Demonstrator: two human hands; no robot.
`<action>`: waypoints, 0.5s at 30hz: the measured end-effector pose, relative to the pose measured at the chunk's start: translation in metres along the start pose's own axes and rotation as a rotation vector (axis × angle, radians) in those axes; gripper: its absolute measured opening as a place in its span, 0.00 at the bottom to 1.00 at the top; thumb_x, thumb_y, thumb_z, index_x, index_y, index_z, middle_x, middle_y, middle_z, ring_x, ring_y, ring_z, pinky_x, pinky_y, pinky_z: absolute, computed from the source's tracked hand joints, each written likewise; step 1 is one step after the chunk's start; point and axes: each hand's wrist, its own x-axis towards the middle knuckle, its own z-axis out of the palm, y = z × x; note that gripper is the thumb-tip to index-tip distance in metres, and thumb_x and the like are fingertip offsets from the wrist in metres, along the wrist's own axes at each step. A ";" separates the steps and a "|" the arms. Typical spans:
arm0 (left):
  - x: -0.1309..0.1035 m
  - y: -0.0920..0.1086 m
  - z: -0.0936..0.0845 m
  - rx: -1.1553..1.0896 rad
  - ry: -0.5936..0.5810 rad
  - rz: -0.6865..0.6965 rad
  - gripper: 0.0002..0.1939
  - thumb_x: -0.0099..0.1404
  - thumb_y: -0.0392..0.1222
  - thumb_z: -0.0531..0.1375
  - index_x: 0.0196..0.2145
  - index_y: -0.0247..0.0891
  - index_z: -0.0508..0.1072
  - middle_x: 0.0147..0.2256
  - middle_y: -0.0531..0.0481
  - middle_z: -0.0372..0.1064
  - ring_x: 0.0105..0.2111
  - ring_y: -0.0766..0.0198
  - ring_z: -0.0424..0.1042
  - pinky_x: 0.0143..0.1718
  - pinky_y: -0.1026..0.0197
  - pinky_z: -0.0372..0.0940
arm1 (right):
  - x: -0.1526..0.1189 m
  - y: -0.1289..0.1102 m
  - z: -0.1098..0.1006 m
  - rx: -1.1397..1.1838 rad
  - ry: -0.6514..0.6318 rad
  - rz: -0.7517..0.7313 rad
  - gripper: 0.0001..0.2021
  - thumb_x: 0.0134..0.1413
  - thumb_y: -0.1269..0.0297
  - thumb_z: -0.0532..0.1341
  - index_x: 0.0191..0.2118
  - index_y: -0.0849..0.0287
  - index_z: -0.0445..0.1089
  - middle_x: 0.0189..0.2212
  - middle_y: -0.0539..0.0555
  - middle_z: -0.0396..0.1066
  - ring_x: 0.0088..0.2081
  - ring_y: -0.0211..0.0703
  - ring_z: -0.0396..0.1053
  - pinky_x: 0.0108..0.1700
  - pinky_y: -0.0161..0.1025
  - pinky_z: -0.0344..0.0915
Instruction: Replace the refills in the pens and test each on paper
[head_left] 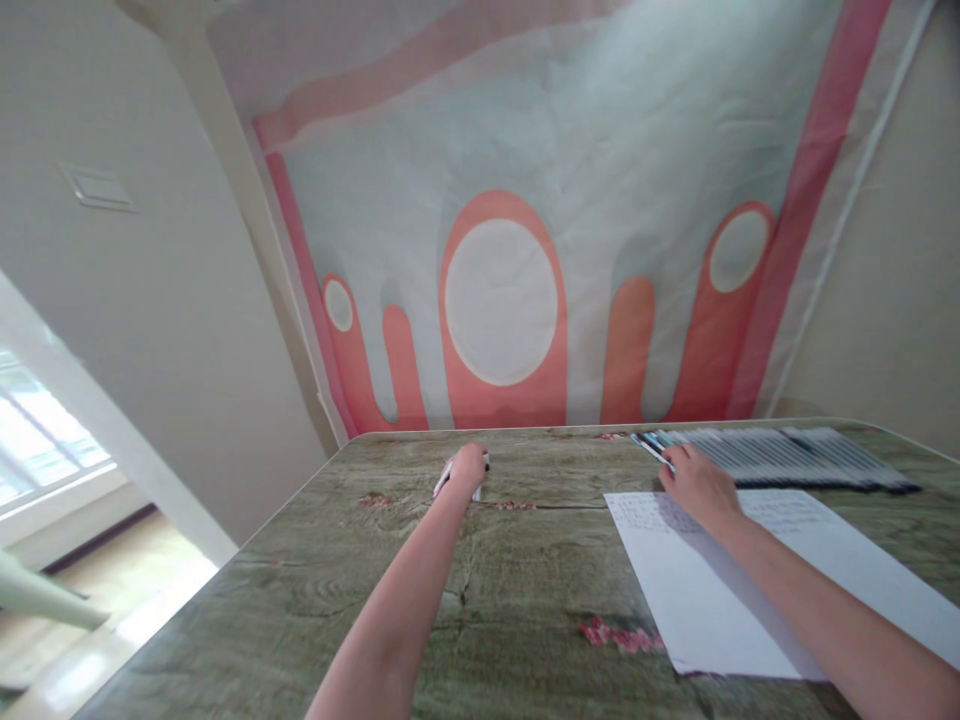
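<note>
Toward the far middle of the table, my left hand (469,466) is closed over a few pens (444,478). Their ends stick out on both sides of it, and the fingers mostly hide them. My right hand (699,486) reaches across a sheet of paper and pinches a white pen (654,452) at the left end of a long row of pens (806,458). The row's pens lie side by side, light-barrelled with dark ends toward me. Under my right forearm is the white paper (720,610), with handwritten lines along its far edge.
The table (300,600) has a wood-grain top printed with pink flowers. Behind its far edge hangs a pink and grey backdrop (675,130). To the left are a wall (150,300), a bright window (45,420) and a pale green furniture part (45,590).
</note>
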 end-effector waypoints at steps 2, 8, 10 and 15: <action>0.000 -0.001 0.002 0.007 0.024 0.024 0.18 0.58 0.29 0.52 0.44 0.39 0.72 0.44 0.41 0.70 0.46 0.59 0.67 0.45 0.63 0.60 | 0.000 0.000 -0.001 -0.002 -0.002 -0.003 0.07 0.54 0.66 0.51 0.36 0.59 0.64 0.33 0.54 0.65 0.32 0.42 0.63 0.28 0.37 0.52; -0.001 -0.001 0.007 0.034 0.049 0.096 0.16 0.59 0.31 0.52 0.41 0.40 0.74 0.42 0.41 0.71 0.45 0.59 0.68 0.46 0.63 0.59 | 0.000 0.001 0.001 0.002 -0.014 0.004 0.08 0.54 0.65 0.51 0.37 0.59 0.65 0.34 0.54 0.65 0.32 0.42 0.64 0.27 0.37 0.52; -0.002 0.000 0.007 0.036 0.052 0.121 0.16 0.59 0.31 0.52 0.40 0.40 0.74 0.42 0.42 0.71 0.45 0.60 0.68 0.46 0.64 0.59 | 0.000 0.001 0.002 0.006 -0.017 0.002 0.08 0.54 0.65 0.51 0.37 0.59 0.65 0.34 0.54 0.65 0.32 0.41 0.64 0.27 0.37 0.52; -0.004 0.007 0.008 0.024 0.047 0.162 0.17 0.58 0.30 0.52 0.42 0.39 0.73 0.43 0.43 0.70 0.46 0.61 0.67 0.47 0.65 0.58 | -0.001 0.001 0.003 0.013 -0.018 0.005 0.08 0.54 0.66 0.51 0.37 0.59 0.65 0.34 0.54 0.66 0.31 0.41 0.64 0.27 0.37 0.52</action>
